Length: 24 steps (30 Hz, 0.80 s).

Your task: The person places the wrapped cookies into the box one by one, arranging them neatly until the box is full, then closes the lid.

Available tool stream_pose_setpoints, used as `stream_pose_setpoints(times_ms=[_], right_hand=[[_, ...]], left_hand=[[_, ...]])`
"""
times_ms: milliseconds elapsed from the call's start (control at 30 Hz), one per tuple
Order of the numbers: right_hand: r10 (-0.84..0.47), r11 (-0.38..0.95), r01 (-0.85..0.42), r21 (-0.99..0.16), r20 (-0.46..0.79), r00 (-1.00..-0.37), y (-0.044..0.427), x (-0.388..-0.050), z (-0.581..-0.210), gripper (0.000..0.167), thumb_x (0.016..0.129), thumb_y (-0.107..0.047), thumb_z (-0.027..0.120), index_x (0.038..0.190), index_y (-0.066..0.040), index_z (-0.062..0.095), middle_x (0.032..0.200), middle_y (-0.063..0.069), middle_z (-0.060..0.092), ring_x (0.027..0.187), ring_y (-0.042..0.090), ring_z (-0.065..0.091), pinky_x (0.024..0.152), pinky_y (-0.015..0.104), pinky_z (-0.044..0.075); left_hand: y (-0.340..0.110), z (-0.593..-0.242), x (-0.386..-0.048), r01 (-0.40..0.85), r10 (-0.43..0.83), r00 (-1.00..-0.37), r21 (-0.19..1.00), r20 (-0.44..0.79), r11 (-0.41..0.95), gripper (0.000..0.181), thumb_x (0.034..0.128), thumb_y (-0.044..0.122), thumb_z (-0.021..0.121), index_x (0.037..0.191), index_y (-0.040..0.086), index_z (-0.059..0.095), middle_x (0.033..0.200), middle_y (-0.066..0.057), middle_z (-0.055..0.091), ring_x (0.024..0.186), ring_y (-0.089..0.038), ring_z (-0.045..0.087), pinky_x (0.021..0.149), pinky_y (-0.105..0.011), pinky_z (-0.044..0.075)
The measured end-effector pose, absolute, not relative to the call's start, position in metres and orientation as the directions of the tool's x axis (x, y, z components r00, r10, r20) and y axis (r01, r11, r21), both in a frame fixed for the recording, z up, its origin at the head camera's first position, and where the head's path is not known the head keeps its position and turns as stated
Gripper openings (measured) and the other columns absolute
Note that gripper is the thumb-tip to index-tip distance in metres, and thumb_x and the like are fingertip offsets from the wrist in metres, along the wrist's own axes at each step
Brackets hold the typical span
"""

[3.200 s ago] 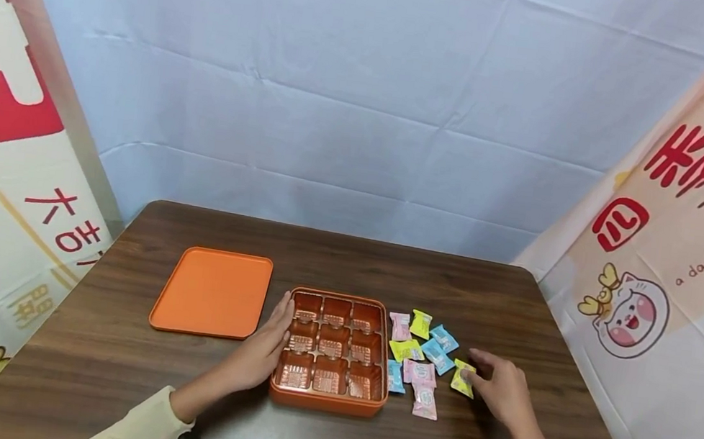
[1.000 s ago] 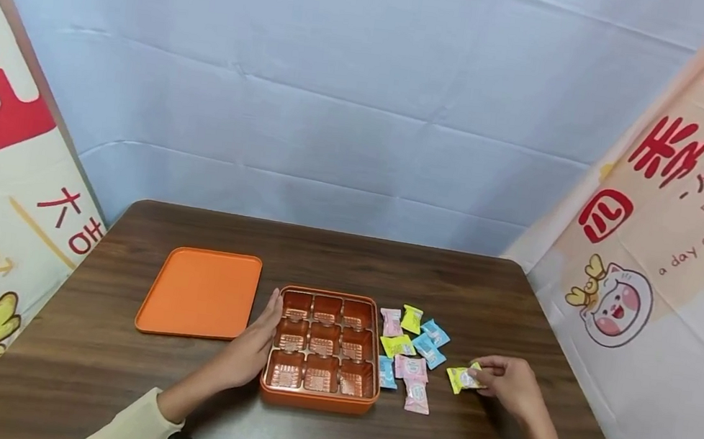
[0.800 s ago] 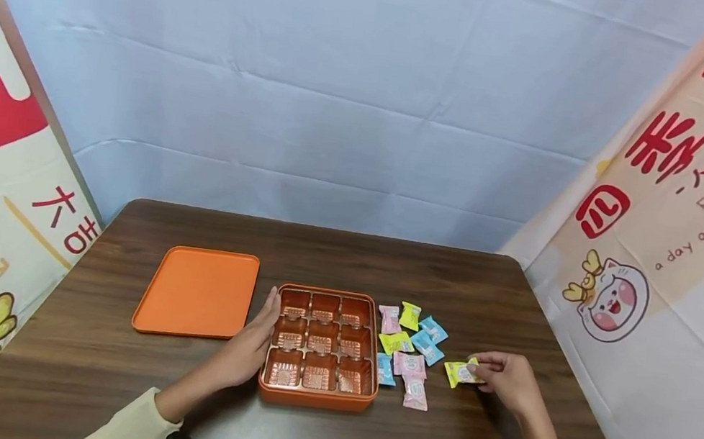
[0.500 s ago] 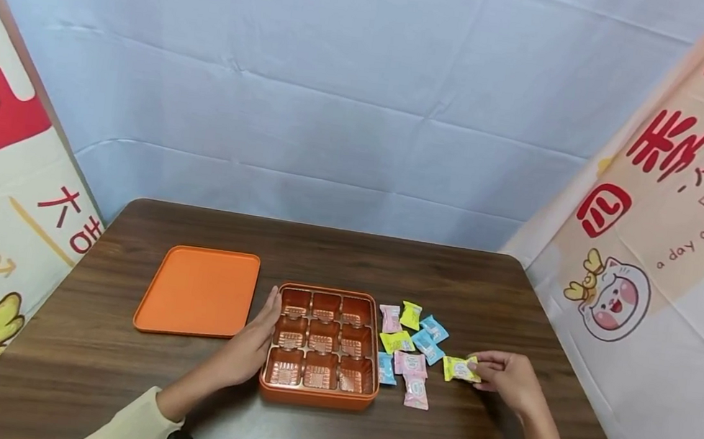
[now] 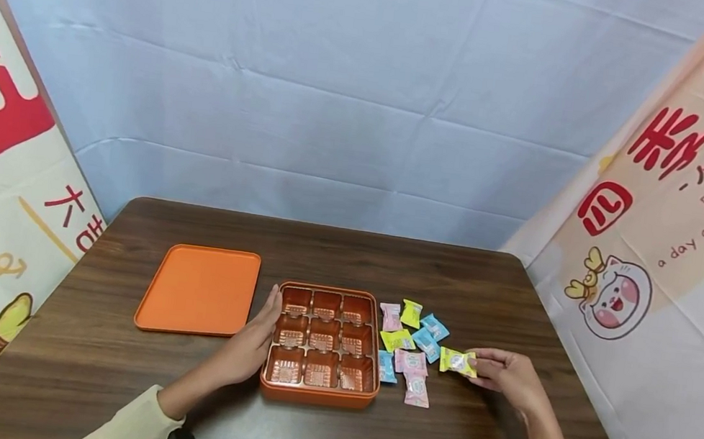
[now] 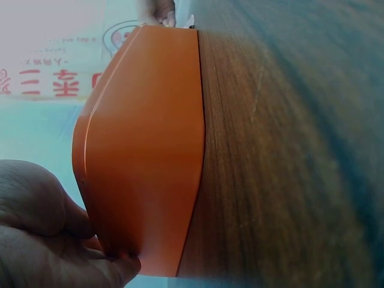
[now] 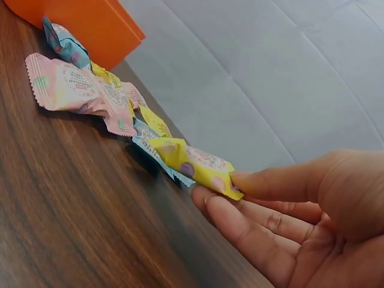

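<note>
In the head view my right hand (image 5: 511, 379) pinches one end of a yellow wrapped candy (image 5: 457, 361) between thumb and fingers. The right wrist view shows this candy (image 7: 198, 167) slightly above the dark wood, its far end close to a blue packet. My left hand (image 5: 253, 346) lies with extended fingers along the left side of an orange box (image 5: 321, 397), touching its wall. Nine bare compartments make up the box's brown insert (image 5: 322, 344). Just right of the box lie loose wrapped candies: pink (image 5: 412, 363), blue (image 5: 426, 344) and yellow (image 5: 398, 340).
A flat orange lid (image 5: 200, 293) lies on the wooden table (image 5: 327, 437), left of the box. Pale blue cloth (image 5: 333, 101) hangs behind the table's far edge. Printed banners (image 5: 645, 282) stand at both sides.
Earlier the yellow candy lay on the table under my right fingers; now it is pinched and raised, shifted slightly left towards the other candies. My left hand stays against the box.
</note>
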State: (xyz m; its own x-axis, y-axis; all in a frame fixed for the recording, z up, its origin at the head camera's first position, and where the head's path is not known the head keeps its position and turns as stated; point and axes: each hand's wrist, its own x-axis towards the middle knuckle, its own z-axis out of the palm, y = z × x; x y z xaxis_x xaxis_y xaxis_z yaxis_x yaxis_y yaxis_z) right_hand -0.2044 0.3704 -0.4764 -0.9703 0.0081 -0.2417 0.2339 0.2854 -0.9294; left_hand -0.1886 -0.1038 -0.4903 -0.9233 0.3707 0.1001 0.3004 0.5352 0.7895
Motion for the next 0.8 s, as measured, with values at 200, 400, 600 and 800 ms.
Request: stream_pose_setpoints(times_ms=[200,400,600,800], right_hand=[[0.005,0.276,0.234,-0.932,-0.242,-0.97,0.364,-0.206,-0.473,0.041,0.095,-0.005,0.07,0.125,0.02,0.059,0.109,0.016,0.07,0.086,0.018,0.071,0.079,0.037,0.06],[0.008,0.235,0.254,-0.938,-0.26,-0.966,0.359,-0.207,-0.472,0.044,0.096,-0.007,0.07,0.129,0.017,0.058,0.111,0.013,0.071,0.088,0.017,0.071,0.08,0.036,0.06],[-0.007,0.2,0.265,-0.943,-0.272,-0.962,0.352,-0.209,-0.472,0.048,0.095,-0.009,0.071,0.133,0.016,0.056,0.114,0.013,0.071,0.092,0.017,0.072,0.083,0.036,0.059],[-0.003,0.183,0.27,-0.945,-0.275,-0.961,0.342,-0.214,-0.468,0.047,0.095,-0.009,0.072,0.133,0.015,0.057,0.11,0.012,0.072,0.091,0.018,0.072,0.083,0.036,0.059]], left_hand=[[-0.103,-0.492,-0.189,0.31,0.357,-0.926,0.786,0.123,0.534,0.064,0.1068,-0.001,0.04,0.16,-0.004,0.005,0.167,-0.015,-0.01,0.153,-0.037,0.004,0.119,-0.057,0.015],[-0.101,-0.492,-0.19,0.323,0.379,-0.917,0.784,0.122,0.53,0.063,0.1074,-0.001,0.037,0.159,-0.005,0.003,0.167,-0.016,-0.011,0.153,-0.037,0.002,0.119,-0.057,0.014],[-0.101,-0.492,-0.189,0.322,0.381,-0.917,0.785,0.119,0.53,0.062,0.1074,-0.001,0.037,0.159,-0.005,0.003,0.167,-0.016,-0.011,0.153,-0.036,0.001,0.119,-0.057,0.014],[-0.102,-0.492,-0.189,0.327,0.377,-0.917,0.786,0.13,0.525,0.062,0.107,-0.002,0.037,0.159,-0.006,0.004,0.167,-0.018,-0.01,0.153,-0.038,0.002,0.119,-0.057,0.014]])
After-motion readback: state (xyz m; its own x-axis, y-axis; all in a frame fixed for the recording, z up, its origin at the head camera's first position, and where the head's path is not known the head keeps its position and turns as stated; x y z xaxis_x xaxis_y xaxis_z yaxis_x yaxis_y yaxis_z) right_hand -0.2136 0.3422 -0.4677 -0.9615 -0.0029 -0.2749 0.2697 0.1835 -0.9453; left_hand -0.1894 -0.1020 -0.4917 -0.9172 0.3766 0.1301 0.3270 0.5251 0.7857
